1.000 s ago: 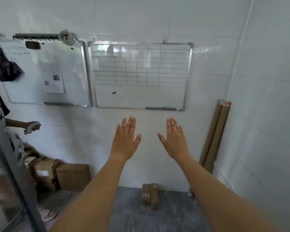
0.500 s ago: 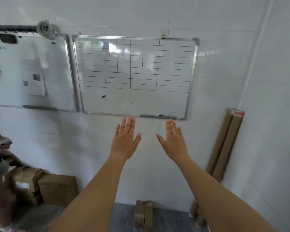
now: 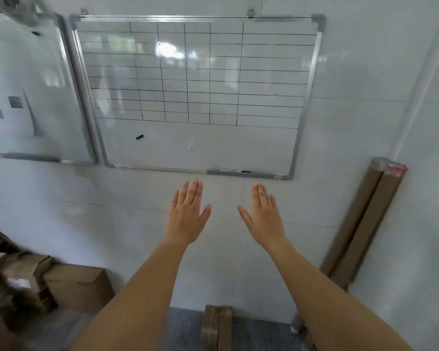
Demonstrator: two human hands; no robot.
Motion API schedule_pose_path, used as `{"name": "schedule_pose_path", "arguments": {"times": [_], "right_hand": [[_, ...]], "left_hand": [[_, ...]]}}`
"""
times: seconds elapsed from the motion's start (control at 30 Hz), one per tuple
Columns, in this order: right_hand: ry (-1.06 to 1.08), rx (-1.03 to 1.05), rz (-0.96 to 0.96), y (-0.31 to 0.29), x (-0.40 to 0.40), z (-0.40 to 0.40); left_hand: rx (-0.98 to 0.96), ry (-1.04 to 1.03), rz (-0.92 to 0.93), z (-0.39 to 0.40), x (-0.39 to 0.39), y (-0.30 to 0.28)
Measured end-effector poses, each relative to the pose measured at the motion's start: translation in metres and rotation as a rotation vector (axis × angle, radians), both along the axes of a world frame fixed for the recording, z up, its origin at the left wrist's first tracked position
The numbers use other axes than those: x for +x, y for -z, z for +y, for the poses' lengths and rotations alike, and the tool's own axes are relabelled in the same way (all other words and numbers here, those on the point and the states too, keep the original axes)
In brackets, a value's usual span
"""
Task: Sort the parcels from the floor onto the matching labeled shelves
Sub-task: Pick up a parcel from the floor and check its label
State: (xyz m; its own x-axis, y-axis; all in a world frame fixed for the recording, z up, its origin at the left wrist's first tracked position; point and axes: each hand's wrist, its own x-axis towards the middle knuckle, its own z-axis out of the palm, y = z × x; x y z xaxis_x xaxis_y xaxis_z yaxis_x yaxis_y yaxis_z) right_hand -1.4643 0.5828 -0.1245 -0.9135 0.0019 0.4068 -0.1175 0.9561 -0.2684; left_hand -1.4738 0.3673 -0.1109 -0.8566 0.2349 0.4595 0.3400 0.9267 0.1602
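Both arms reach straight out toward a white tiled wall. My left hand (image 3: 186, 215) is flat and open with its back toward me, holding nothing. My right hand (image 3: 265, 216) is beside it, also flat, open and empty. Brown cardboard parcels (image 3: 79, 287) lie piled on the floor at the lower left, against the wall. A small pair of brown parcels (image 3: 217, 326) stands on the dark floor between my forearms. No shelves are in view.
A gridded whiteboard (image 3: 195, 92) hangs on the wall ahead, with a second whiteboard (image 3: 28, 92) to its left. Two long cardboard tubes (image 3: 363, 221) lean in the right corner. The right side wall is close.
The view has swung right and come closer to the wall; the whiteboards look larger. The other person at the left edge is out of view. My hands keep the same open pose.
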Motion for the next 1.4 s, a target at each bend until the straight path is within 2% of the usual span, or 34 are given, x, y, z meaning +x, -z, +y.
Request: {"name": "schedule_pose_path", "arguments": {"times": [0.4, 0.7, 1.07, 1.27, 1.4], "right_hand": [[0.101, -0.035, -0.011, -0.003, -0.145, 0.017], [0.079, -0.046, -0.073, 0.03, -0.214, 0.05], [-0.085, -0.058, -0.245, 0.122, -0.251, 0.074], [-0.124, -0.084, -0.386, 0.182, -0.258, 0.069], [-0.105, -0.098, -0.519, 0.231, -0.251, 0.066]], "left_hand": [[-0.014, 0.072, -0.012, 0.027, -0.168, 0.003], [0.004, 0.102, -0.112, 0.065, -0.238, 0.036], [-0.013, 0.04, -0.267, 0.098, -0.261, 0.125], [-0.034, -0.018, -0.467, 0.094, -0.263, 0.185], [0.052, -0.056, -0.636, 0.092, -0.261, 0.226]]}}
